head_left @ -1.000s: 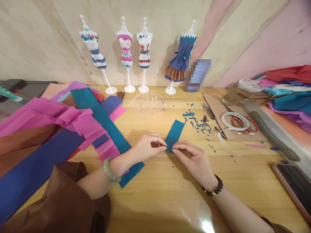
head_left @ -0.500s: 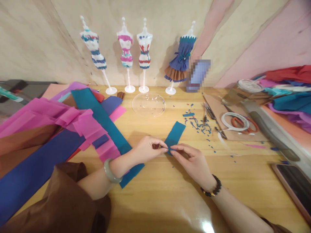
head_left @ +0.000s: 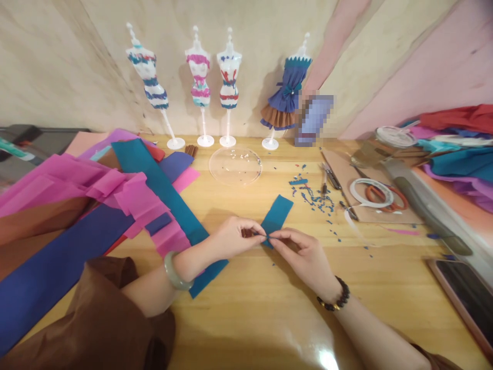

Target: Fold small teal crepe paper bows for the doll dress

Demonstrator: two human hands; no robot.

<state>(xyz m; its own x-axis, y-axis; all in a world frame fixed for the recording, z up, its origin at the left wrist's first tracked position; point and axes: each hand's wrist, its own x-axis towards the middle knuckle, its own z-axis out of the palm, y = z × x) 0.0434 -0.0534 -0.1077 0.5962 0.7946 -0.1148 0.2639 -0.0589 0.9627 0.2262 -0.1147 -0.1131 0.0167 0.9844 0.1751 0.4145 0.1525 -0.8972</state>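
My left hand (head_left: pixel 241 234), with a pale bangle at the wrist, has thumb and fingers pinched together. Opposite it, my right hand (head_left: pixel 302 252), wearing a dark beaded bracelet, pinches in the same way, the fingertips of both almost meeting. Between them is a tiny blue-teal scrap of crepe paper, mostly hidden by the fingertips. Under and just behind the fingers lies a short teal crepe paper strip (head_left: pixel 278 211). A longer teal strip (head_left: pixel 165 185) passes beneath my left forearm, beside pleated pink crepe paper (head_left: pixel 131 190).
Several white mannequins (head_left: pixel 199 77) stand along the wall, one in a ruffled dress (head_left: pixel 285 97). A clear round plate (head_left: pixel 235 167) holds small beads. Blue paper scraps (head_left: pixel 314 198) lie near scissors (head_left: pixel 331 177) and a tape roll (head_left: pixel 372 192) on cardboard. A phone (head_left: pixel 462 298) lies far right.
The fingertips of my right hand have come slightly closer to those of my left hand. Both hands stay pinched over the short teal strip; the view has shifted very slightly.
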